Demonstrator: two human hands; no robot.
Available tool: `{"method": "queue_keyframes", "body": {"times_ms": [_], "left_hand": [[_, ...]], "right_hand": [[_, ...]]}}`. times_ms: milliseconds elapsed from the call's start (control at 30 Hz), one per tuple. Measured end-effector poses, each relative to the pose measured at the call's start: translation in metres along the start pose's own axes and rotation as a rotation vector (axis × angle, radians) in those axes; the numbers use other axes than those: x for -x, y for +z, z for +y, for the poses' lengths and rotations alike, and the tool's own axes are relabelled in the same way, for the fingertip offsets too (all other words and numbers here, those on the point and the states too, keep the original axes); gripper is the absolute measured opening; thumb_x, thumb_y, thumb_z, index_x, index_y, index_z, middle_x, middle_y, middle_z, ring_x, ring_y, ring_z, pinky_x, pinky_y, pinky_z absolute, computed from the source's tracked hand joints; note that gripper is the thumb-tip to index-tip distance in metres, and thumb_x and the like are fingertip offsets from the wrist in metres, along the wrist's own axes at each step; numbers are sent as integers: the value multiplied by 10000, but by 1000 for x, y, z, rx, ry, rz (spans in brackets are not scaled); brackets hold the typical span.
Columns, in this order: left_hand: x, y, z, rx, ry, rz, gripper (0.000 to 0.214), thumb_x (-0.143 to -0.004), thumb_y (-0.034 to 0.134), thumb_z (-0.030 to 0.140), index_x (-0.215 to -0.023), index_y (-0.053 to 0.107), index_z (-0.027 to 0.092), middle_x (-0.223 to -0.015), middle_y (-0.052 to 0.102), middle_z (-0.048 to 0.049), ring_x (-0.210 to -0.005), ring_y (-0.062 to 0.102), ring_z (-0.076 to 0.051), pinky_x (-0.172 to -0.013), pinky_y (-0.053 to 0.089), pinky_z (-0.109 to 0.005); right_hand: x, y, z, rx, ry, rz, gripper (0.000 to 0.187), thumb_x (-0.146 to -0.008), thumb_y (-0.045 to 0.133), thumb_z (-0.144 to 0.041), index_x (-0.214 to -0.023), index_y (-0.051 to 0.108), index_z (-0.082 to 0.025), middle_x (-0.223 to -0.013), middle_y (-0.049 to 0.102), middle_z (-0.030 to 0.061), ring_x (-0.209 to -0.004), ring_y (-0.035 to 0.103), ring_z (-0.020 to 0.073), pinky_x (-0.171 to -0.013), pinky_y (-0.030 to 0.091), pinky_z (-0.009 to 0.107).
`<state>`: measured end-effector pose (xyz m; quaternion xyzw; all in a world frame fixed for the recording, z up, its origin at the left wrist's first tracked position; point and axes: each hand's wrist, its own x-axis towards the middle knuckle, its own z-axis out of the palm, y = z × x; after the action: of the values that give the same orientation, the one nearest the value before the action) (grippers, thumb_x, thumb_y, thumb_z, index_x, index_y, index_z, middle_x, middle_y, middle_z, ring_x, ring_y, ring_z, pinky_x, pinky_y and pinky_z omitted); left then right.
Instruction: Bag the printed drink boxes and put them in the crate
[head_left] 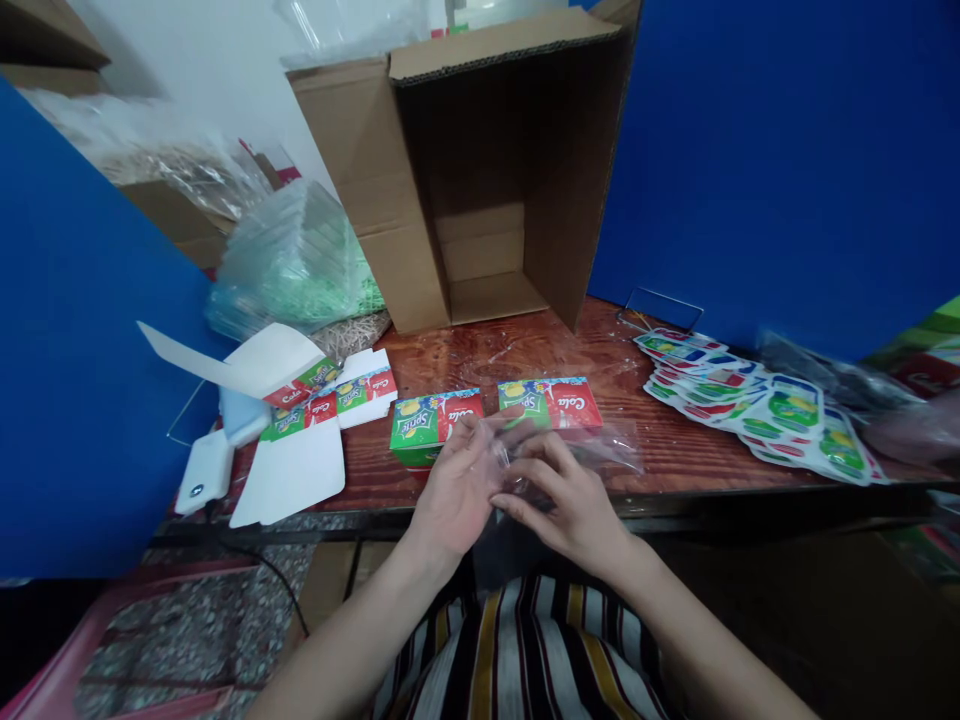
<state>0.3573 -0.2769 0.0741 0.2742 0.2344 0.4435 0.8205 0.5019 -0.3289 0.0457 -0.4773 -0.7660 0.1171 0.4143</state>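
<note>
Handling a crinkled piece of clear thin plastic film (613, 447), you have both bare hands at the front edge of the reddish-brown wooden table (480, 352). Your left hand (452, 492) is turned palm up, its fingers close together against the film; your right hand (566, 490) has bent fingers and a thumb at it (whether either pinches it, I cannot tell). The film lies between your hands and trails rightward over the tabletop.

As far as shows, two small printed red-and-green cardboard boxes, the left one (416, 422) and the right one (574, 400), are already folded into shape, just beyond your fingers. Left to do, it seems, are the white-backed printed card blanks (296, 475), unfolded on your left. The overlapping flat red-and-green printed packets (793, 410) lie spread at your right, well apart from both hands.
</note>
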Motion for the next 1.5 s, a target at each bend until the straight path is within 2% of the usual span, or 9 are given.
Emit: {"method": "queue_keyframes", "body": {"times_ms": [267,400,500,667,867,1033,1167,1267,1500], "left_hand": [[1,-7,-1,103,11,-42,80,-887,612,253,-905,550,205,-1292,604,-74,-1288,514,-308,-991,483,-494],[2,-3,-1,61,20,-70,65,-892,610,240,-897,558,201,-1296,599,-73,-1258,538,-296,-952,499,-445],[5,2,-5,11,8,-74,94,-885,621,259,-884,544,205,-1275,609,-70,-1206,574,-282,-931,499,-434],[12,1,-11,-198,102,-62,116,-896,595,238,-850,495,202,-1226,637,-66,-1152,590,-227,-979,440,-397],[20,-28,-4,-761,229,-11,143,-944,503,271,-829,444,211,-1190,647,-79,-1105,587,-207,-952,425,-373],[32,-36,28,-1186,133,-352,276,-869,600,273,-1134,540,226,-1332,558,-114,-1267,485,-264,-1087,323,-465],[32,-15,40,-918,106,-574,658,-831,628,466,-1400,395,230,-1444,458,-128,-1359,391,-296,-1126,286,-453],[21,-2,23,-912,25,-443,458,-892,513,543,-1206,549,211,-1052,656,-74,-981,609,-212,-865,455,-349],[-6,-13,-10,-1095,-255,-396,296,-760,719,409,-698,591,150,-630,516,44,-590,424,-87,-567,315,-227]], "right_hand": [[13,-17,-3,-26,-94,34,33,-900,626,-222,-932,619,-219,-871,584,26,-760,598,132,-653,520,249],[12,-18,-5,52,-115,195,389,-884,651,-243,-1255,531,-241,-1162,581,94,-1050,594,214,-842,548,344],[10,-12,-5,67,-36,70,469,-886,650,-331,-1310,483,-219,-1189,594,107,-1093,573,242,-876,541,384],[13,-13,-6,58,41,-107,160,-905,615,-350,-843,610,-202,-890,624,48,-852,545,205,-724,505,350],[24,-42,-3,-180,4,-278,236,-913,590,-264,-705,503,-196,-852,620,17,-1008,542,200,-970,409,384],[29,-59,11,-261,167,-248,241,-937,558,-291,-729,483,-196,-659,490,-46,-619,468,94,-654,414,238],[20,-54,10,-340,200,-332,227,-931,578,-337,-764,543,-187,-661,515,-43,-608,458,87,-568,347,211],[12,-45,10,-409,191,-352,242,-924,580,-375,-782,576,-178,-680,529,-31,-621,463,94,-572,350,213],[11,-54,34,-458,333,-412,244,-867,658,-415,-915,633,-177,-774,601,-3,-665,495,110,-590,379,221]]}}
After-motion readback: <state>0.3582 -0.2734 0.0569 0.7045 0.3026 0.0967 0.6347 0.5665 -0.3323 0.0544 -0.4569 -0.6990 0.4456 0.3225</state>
